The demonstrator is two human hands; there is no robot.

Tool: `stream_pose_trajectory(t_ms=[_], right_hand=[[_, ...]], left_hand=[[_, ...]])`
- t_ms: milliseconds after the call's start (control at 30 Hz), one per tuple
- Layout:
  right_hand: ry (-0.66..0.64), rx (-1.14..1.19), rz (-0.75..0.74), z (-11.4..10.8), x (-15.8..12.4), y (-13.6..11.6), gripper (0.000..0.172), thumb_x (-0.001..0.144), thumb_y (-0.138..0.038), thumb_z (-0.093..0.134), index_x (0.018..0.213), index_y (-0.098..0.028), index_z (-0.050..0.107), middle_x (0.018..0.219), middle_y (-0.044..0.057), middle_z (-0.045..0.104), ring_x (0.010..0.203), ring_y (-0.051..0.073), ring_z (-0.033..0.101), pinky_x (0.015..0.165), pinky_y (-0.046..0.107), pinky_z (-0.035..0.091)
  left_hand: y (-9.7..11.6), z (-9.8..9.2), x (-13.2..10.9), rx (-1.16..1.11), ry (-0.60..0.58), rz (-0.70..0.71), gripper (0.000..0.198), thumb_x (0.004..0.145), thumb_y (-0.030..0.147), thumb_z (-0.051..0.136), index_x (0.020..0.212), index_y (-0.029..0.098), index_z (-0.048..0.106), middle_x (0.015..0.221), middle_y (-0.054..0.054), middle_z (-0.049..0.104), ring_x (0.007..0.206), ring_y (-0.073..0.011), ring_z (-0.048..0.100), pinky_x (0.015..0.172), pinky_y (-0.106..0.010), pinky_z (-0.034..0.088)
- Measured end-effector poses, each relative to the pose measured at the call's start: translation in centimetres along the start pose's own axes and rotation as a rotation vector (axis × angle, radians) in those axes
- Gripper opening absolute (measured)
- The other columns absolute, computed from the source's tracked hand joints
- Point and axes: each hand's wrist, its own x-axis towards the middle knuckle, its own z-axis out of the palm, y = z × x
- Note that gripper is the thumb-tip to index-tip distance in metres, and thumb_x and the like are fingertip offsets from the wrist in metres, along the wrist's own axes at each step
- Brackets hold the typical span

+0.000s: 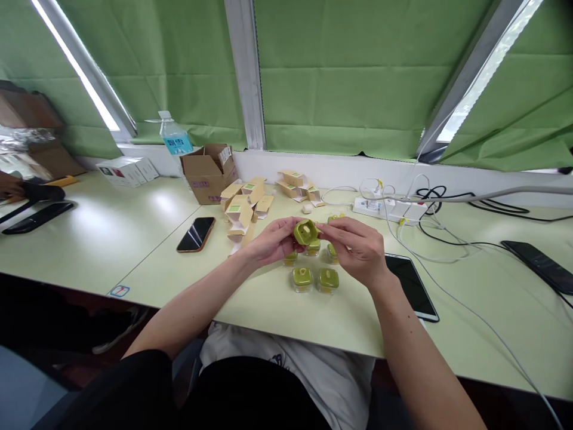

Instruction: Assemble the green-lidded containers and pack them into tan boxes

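Green piece [305, 232] held above the near-middle of the table [349, 325], between the two hands. Olive green, squarish, corners rounded, raised rim, hollow side turned toward the wearer; pale oval patch in its middle, too small to say whether a hole. Colour matches the lids on the jars below.

Left hand [278, 240]: fingers closed around the piece from the left, gripping it. Right hand [358, 245]: fingers bent, fingertips drawn together at the piece's right edge; cannot tell whether they pinch it or something small.

Beneath and near: clear square jars with green lids. Two stand side by side at the front, left jar [302, 279] and right jar [328, 280]; others just behind, partly covered by the hands and the piece.

Left of the hands: phone [196, 234], lying flat. Farther: opened cartons [240, 214] heaped beside a cardboard box [206, 176], a bottle [175, 138] behind it. A second carton cluster [298, 186] at the far middle, a small pale lump [307, 208] near it.

Right: tablet [412, 289], partly hidden by the right forearm. Farther, a power strip [389, 209] among tangled cables, one white cable [474, 310] trailing to the near right.
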Motion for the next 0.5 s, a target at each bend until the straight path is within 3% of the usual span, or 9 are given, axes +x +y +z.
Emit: stream_pose_trajectory(t_ms=[67,233,500], right_hand=[[0.008,-0.012,0.015,0.0,0.1,-0.4,0.036,0.105,-0.011,0.067,0.128,-0.031,0.086,0.097,0.006,0.081,0.083,0.019,0.075,0.071,0.033,0.060],[-0.128,-0.132,-0.011,0.7,0.0,-1.1,0.035,0.109,-0.017,0.067,0.140,-0.025,0.082,0.070,-0.002,0.072,0.059,0.013,0.059,0.058,0.030,0.041],[-0.201,-0.248,0.053,1.1,-0.4,-1.2,0.034,0.115,-0.021,0.059,0.142,-0.020,0.081,0.073,-0.001,0.081,0.059,0.013,0.065,0.061,0.029,0.040]], left_hand=[[0.3,-0.1,0.0,-0.010,0.023,0.054,0.054,0.085,0.056,0.098,0.119,0.017,0.083,0.104,-0.010,0.081,0.084,-0.0166,0.074,0.078,-0.031,0.060],[0.4,-0.2,-0.1,0.055,0.012,0.110,0.052,0.089,0.054,0.095,0.128,0.021,0.082,0.115,-0.012,0.083,0.097,-0.0185,0.079,0.085,-0.029,0.062],[0.1,-0.3,-0.1,0.111,0.016,0.156,0.048,0.089,0.050,0.096,0.128,0.024,0.084,0.112,-0.007,0.082,0.094,-0.0163,0.078,0.090,-0.030,0.065]])
